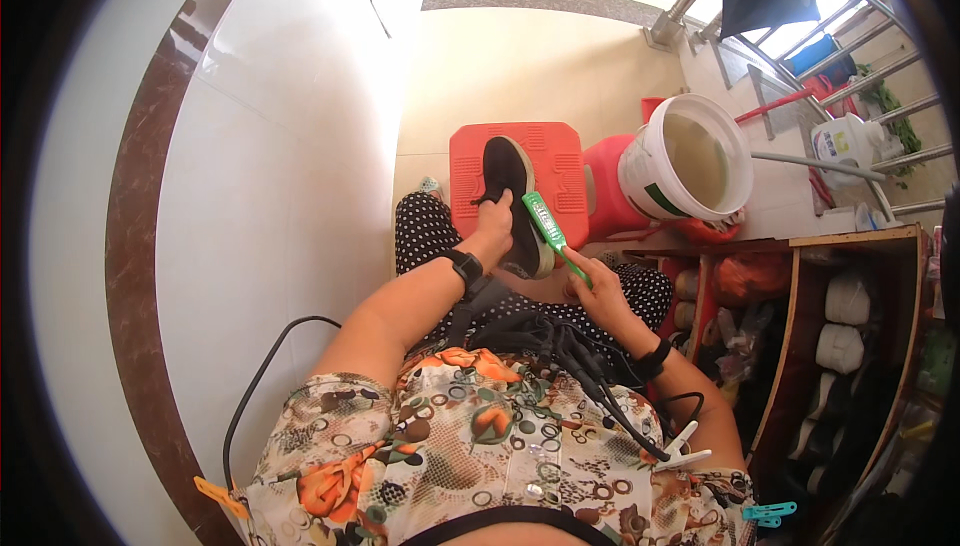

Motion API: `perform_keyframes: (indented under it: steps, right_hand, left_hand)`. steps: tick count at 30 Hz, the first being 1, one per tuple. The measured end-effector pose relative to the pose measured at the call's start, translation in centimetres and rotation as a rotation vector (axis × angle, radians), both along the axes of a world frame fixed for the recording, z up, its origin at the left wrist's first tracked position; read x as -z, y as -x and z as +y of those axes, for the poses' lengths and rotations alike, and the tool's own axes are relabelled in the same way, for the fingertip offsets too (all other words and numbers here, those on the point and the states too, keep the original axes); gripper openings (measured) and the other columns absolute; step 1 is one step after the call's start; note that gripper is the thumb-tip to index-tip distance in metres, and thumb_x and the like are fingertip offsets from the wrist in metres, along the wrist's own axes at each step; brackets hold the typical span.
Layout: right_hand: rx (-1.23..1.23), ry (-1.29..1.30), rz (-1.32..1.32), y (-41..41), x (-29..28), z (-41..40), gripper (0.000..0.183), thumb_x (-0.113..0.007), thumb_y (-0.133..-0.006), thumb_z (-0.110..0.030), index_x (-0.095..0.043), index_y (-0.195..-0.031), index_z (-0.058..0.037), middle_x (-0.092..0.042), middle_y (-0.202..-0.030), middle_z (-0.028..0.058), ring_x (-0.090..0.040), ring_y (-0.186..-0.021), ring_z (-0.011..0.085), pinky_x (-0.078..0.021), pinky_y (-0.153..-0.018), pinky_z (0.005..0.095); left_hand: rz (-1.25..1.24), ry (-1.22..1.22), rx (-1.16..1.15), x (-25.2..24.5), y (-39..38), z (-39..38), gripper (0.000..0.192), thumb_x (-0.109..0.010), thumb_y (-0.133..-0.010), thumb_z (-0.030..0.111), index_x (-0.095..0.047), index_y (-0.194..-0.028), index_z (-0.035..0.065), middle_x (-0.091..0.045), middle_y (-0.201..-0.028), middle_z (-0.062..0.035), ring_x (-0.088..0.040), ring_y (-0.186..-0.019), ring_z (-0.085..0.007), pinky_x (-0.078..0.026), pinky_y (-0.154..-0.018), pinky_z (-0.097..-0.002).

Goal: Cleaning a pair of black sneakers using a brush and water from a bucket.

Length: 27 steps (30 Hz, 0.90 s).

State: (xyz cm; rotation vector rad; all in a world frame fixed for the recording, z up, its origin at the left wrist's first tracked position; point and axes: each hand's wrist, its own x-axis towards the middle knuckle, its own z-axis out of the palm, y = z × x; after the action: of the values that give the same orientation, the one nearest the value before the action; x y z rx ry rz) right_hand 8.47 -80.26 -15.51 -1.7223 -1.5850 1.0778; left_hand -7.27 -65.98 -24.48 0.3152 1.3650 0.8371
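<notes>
A black shoe point(508, 166) with a pale sole rests on its side across a red plastic stool point(469, 148). My left hand point(496, 225) grips the shoe near its laces, with part of the hand hidden by the shoe. In my right hand point(596, 287) is the handle of a green brush point(546, 225). The brush head lies against or just above the shoe's sole edge; which of the two I cannot tell. Its bristles are turned away from view.
Right of the stool stands a white bucket point(637, 163) of cloudy water, on or against a pink plastic container point(606, 178). A wooden shoe rack point(784, 336) is by my right arm. A white wall point(300, 133) rises at left. A metal stair railing point(874, 88) runs along the upper right.
</notes>
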Motion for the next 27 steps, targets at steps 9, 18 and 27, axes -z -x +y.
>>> perform_keyframes:
  steps: [9,18,27]
  right_hand:
    - [0.122,-0.155,0.059,1.9,3.5,6.2,0.039,-0.056,-0.086,-0.006,-0.054,-0.125,-0.0039,-0.06,-0.111,0.0225,-0.059,-0.1,0.0343,-0.046,-0.085,0.0366]
    - [0.065,0.101,0.207,0.1,0.7,-3.4,0.041,-0.054,-0.087,-0.006,-0.051,-0.128,-0.0011,-0.06,-0.117,0.0199,-0.058,-0.109,0.0208,-0.044,-0.089,0.0308]
    - [0.169,-0.04,0.143,0.9,3.6,3.1,0.04,-0.055,-0.086,-0.008,-0.053,-0.126,-0.0021,-0.062,-0.114,0.0203,-0.062,-0.102,0.0231,-0.0459,-0.086,0.0309]
  left_hand:
    - [-0.186,-0.026,-0.08,3.6,0.8,0.5,0.038,-0.058,-0.091,0.023,-0.052,-0.114,-0.0061,-0.059,-0.107,-0.016,-0.057,-0.091,-0.0284,-0.047,-0.078,-0.0409]
    - [-0.147,-0.045,0.02,7.5,1.6,0.2,0.059,-0.063,-0.088,0.032,-0.042,-0.126,-0.0072,-0.049,-0.127,-0.0169,-0.047,-0.111,-0.0269,-0.039,-0.094,-0.0402]
    - [-0.346,-0.06,-0.115,3.0,0.0,0.8,0.041,-0.058,-0.091,0.026,-0.05,-0.119,-0.0044,-0.058,-0.11,-0.015,-0.056,-0.095,-0.0281,-0.047,-0.081,-0.041]
